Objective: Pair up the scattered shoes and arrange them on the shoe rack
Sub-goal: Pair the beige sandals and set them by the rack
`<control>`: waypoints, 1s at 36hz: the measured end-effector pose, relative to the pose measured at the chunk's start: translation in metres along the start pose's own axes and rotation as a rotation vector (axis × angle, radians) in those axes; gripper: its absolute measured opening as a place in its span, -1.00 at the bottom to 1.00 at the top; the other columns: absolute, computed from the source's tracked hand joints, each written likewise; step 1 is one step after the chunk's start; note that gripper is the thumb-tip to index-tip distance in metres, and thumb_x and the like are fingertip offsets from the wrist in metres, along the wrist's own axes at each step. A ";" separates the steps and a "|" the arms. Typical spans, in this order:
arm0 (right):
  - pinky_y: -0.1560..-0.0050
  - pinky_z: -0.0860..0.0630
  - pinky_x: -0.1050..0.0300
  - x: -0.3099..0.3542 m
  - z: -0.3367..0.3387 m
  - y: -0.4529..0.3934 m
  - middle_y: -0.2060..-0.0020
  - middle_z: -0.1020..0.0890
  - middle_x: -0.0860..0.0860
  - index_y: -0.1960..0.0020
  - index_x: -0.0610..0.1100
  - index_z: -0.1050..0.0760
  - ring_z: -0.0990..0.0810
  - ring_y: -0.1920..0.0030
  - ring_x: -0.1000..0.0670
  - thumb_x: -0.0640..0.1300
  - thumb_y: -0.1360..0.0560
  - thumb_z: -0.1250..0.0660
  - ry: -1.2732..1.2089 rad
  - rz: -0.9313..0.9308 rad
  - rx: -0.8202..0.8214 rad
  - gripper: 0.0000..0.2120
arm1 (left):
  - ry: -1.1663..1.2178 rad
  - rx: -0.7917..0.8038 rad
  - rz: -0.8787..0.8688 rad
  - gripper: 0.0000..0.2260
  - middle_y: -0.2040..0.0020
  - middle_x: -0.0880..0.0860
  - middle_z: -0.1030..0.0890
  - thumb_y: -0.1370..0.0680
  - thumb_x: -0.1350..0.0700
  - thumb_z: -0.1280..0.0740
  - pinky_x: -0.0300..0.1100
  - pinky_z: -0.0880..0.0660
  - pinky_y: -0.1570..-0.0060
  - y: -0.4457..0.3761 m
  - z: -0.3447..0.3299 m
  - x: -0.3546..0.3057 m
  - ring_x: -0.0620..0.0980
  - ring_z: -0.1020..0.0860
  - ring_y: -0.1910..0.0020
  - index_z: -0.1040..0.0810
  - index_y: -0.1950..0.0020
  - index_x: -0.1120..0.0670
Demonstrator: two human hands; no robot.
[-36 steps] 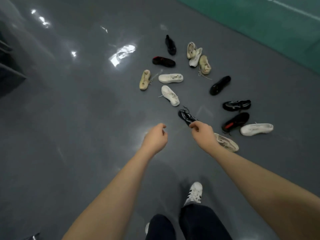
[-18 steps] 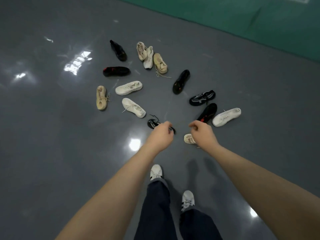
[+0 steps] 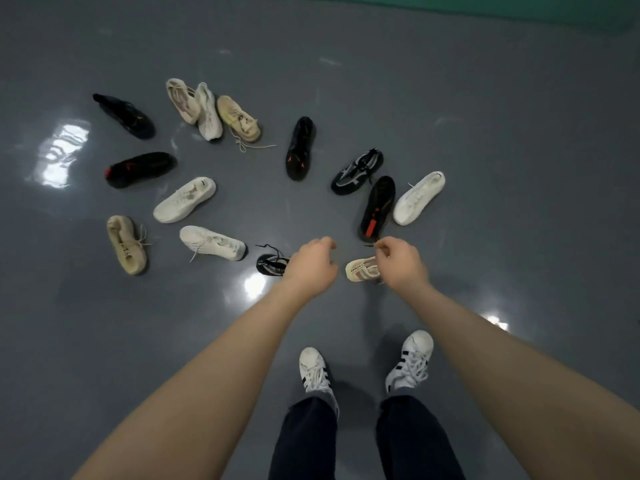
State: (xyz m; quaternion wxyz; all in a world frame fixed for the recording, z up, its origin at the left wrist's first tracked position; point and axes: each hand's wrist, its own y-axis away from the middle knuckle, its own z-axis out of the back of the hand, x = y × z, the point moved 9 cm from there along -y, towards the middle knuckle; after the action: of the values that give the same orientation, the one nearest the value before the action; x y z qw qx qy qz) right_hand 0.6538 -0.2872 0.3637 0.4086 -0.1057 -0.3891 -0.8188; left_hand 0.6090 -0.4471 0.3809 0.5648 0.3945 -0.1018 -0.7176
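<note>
A person is standing on a shiny grey floor (image 3: 485, 98) and looking down at a ring of shoes lying all around on it. Both bare arms are reaching forward.

The left hand (image 3: 311, 268) is curling loosely with nothing in it. It is hanging over a black shoe with white stripes (image 3: 272, 265), and the hand is hiding part of that shoe. The right hand (image 3: 401, 261) is also empty, with its fingers bending in a little. It is hanging over a beige shoe with a strap (image 3: 362, 270).

Just past the right hand, a black shoe with a red mark (image 3: 377, 207) is lying next to a white shoe (image 3: 419, 199). A black and grey shoe (image 3: 356, 173) is lying beside them, and another black shoe (image 3: 299, 148) is lying a bit farther away.

Toward the left side of the floor, two white shoes (image 3: 185, 200) (image 3: 213, 242) are lying near each other, with a tan shoe (image 3: 126, 244) beside them. Two black shoes (image 3: 140, 169) (image 3: 124, 116) are lying behind those. At the far side, three pale shoes (image 3: 207, 110) are bunching together and touching.

The person's own white sneakers (image 3: 408, 362) are standing at the near side of the floor.
</note>
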 end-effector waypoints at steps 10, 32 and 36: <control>-0.04 -0.44 0.01 -0.104 -0.072 -0.127 -0.14 -0.52 -0.09 -0.17 -0.16 -0.51 -0.50 -0.11 -0.12 -0.20 -0.54 -0.16 0.058 -0.046 0.048 -0.74 | -0.105 0.047 -0.100 -0.65 -0.25 0.09 -0.49 -0.54 0.16 -0.24 -0.01 -0.37 -0.23 -0.132 -0.112 0.003 0.10 -0.43 -0.24 -0.39 -0.34 0.12; -0.39 -0.08 -0.32 -0.329 -0.283 -0.299 -0.51 -0.05 -0.09 -0.37 0.09 -0.23 -0.07 -0.46 -0.27 -0.23 -0.49 -0.24 0.506 -0.051 0.127 -0.49 | -0.411 0.220 -0.193 -0.48 -0.48 0.01 -0.15 -0.48 0.00 -0.34 0.05 -0.15 -0.33 -0.335 -0.405 0.101 0.15 -0.09 -0.45 -0.29 -0.41 -0.01; -0.31 -0.18 -0.38 -0.322 -0.284 -0.304 -0.41 -0.26 -0.15 -0.20 -0.01 -0.35 -0.28 -0.34 -0.27 -0.27 -0.47 -0.22 0.530 0.000 0.018 -0.66 | -0.437 0.199 -0.211 -0.58 -0.50 0.03 -0.09 -0.48 0.03 -0.33 0.08 -0.12 -0.35 -0.335 -0.415 0.110 0.17 -0.02 -0.48 -0.40 -0.34 -0.03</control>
State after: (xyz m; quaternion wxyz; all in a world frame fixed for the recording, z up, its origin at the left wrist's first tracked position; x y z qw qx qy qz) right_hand 0.6738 -0.1934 -0.1534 0.4971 0.1164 -0.2759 -0.8144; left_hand 0.6416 -0.3063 -0.1443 0.4100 0.2922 -0.2497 -0.8271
